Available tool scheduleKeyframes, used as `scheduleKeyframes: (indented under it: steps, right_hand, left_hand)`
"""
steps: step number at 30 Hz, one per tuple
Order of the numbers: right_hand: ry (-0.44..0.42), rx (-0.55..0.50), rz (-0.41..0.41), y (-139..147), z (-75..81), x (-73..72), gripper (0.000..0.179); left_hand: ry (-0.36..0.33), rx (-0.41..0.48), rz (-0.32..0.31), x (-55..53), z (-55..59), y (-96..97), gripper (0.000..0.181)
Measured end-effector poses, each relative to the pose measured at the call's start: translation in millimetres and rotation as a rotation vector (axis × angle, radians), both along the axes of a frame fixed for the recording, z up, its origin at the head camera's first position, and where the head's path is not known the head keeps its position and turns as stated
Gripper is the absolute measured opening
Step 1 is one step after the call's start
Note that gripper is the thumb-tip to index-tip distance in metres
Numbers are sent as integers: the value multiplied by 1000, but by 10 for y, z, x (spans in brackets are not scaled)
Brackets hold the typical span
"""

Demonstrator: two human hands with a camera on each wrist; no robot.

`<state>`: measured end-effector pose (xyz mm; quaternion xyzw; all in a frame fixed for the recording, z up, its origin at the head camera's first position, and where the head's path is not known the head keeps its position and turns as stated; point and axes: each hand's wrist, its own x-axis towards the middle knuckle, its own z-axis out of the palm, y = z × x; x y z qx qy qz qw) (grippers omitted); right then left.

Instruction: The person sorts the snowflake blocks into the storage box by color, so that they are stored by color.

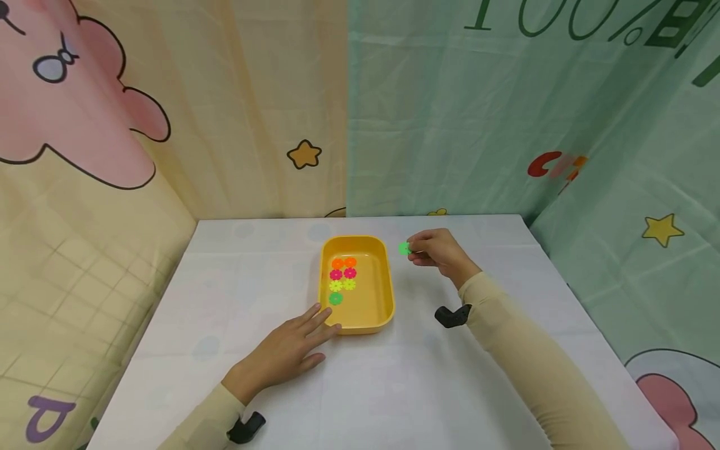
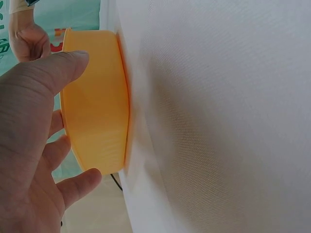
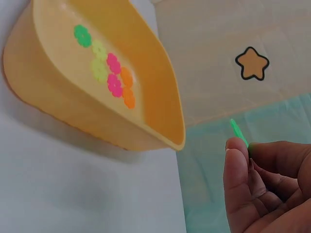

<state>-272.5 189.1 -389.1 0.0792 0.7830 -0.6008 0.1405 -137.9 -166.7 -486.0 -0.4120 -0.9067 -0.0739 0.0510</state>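
Between thumb and fingertips my right hand (image 1: 437,251) pinches a thin green flower-shaped piece (image 1: 404,249), held up to the right of a yellow tray (image 1: 384,306). In the right wrist view the green piece (image 3: 237,130) shows edge-on. My left hand (image 1: 285,351) has its fingers spread, with the fingertips at the tray's near left corner. Inside the tray lie two orange flower pieces (image 1: 344,262), two pink flower pieces (image 1: 350,273), two yellow flower pieces (image 1: 349,284) and one green flower piece (image 1: 335,298), arranged in rows on the left side.
The tray stands on a table with a white cloth (image 1: 382,387). Printed curtains (image 1: 439,112) hang behind and at both sides of the table. A dark wrist device (image 1: 452,316) sits at the right sleeve, another dark device (image 1: 246,428) at the left.
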Motion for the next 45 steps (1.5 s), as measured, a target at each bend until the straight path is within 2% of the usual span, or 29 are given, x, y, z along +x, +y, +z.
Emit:
scheduleKeyframes:
  steps: [9, 20, 27, 35, 45]
  right_hand:
    - [-26, 14, 43, -392, -30, -46, 25]
    - [-45, 14, 98, -769, -230, 5, 20]
    - [-60, -2, 108, -922, -341, 43, 19]
    - [-87, 50, 126, -1058, -498, 91, 15]
    - [-78, 126, 169, -1242, -637, 129, 9]
  left_hand:
    - [38, 16, -15, 0, -15, -9, 66]
    - [10, -4, -5, 2, -4, -9, 64]
    - [-12, -18, 0, 2, 13, 3, 64]
    - [-13, -16, 2, 5, 6, 1, 64]
    - [-6, -10, -2, 0, 2, 0, 64]
